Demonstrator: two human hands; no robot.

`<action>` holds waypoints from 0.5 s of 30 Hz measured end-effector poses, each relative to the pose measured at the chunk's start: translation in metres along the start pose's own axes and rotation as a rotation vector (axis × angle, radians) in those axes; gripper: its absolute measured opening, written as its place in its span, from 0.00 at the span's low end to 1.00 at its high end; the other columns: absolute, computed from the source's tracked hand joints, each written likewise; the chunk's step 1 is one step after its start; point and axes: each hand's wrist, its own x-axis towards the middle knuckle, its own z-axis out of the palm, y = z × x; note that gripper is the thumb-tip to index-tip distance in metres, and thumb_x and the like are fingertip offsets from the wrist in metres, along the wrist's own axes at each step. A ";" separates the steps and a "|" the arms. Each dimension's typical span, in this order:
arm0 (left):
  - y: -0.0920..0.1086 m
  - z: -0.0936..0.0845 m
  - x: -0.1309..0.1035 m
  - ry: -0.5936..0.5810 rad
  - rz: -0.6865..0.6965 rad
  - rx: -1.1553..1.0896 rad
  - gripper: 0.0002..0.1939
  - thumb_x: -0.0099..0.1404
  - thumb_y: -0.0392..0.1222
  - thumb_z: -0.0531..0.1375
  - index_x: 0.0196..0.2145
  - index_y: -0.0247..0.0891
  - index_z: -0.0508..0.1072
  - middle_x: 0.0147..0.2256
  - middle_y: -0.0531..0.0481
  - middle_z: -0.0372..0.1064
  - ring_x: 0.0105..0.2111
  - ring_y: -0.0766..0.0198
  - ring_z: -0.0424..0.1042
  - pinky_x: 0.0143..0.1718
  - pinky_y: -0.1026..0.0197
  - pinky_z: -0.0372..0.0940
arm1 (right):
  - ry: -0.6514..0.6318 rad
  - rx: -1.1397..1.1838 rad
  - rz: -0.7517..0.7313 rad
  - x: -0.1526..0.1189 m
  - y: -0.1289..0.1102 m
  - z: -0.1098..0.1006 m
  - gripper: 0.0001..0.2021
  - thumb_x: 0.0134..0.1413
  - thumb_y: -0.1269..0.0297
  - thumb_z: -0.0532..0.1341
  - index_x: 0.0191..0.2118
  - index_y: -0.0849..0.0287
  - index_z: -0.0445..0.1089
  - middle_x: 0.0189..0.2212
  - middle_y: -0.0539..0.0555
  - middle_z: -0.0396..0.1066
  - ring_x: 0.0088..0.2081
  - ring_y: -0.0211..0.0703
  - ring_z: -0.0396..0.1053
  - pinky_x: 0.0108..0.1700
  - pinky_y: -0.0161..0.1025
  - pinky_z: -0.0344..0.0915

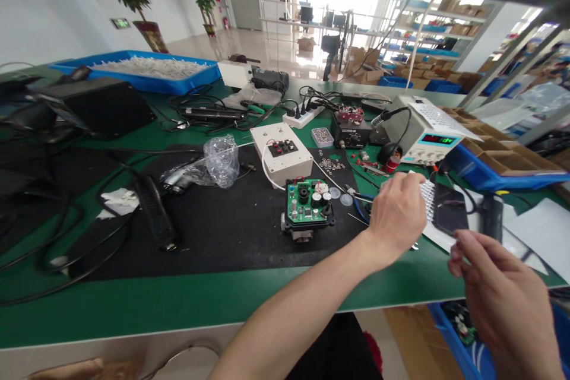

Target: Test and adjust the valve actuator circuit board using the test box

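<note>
1. Head view: the left hand has curled fingers near the bumpy white sheet; I can't tell if it's holding anything
2. The right hand pinches narrow by the dark flat thing; what's inside, I can't tell
3. The green board sits on the black mat; I'd pinch softly and keep sleeves and wrists off it

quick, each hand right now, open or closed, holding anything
Left hand: fingers curled, grip hidden; cannot tell if closed or holding anything.
Right hand: closed, thumb against fingers; cannot tell if it pinches something small.
</note>
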 end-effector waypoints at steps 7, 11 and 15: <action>0.077 -0.049 -0.098 -0.185 -0.068 -0.399 0.09 0.82 0.39 0.59 0.49 0.39 0.81 0.49 0.46 0.82 0.52 0.57 0.81 0.60 0.58 0.74 | -0.089 0.582 0.538 -0.087 0.012 -0.015 0.15 0.56 0.55 0.81 0.46 0.53 0.83 0.45 0.54 0.75 0.39 0.40 0.71 0.34 0.31 0.76; 0.076 -0.073 -0.163 -0.068 -0.190 -0.505 0.08 0.79 0.37 0.64 0.48 0.41 0.85 0.46 0.46 0.84 0.48 0.58 0.83 0.55 0.58 0.77 | -0.149 0.643 0.654 -0.127 0.009 -0.001 0.15 0.48 0.56 0.84 0.37 0.55 0.83 0.33 0.51 0.71 0.30 0.36 0.65 0.28 0.30 0.72; 0.065 -0.091 -0.201 0.028 -0.217 -0.471 0.13 0.77 0.32 0.65 0.49 0.48 0.86 0.46 0.51 0.85 0.46 0.60 0.84 0.51 0.59 0.78 | -0.288 0.638 0.643 -0.154 0.006 0.022 0.15 0.50 0.53 0.84 0.35 0.55 0.83 0.27 0.50 0.66 0.28 0.36 0.60 0.26 0.29 0.64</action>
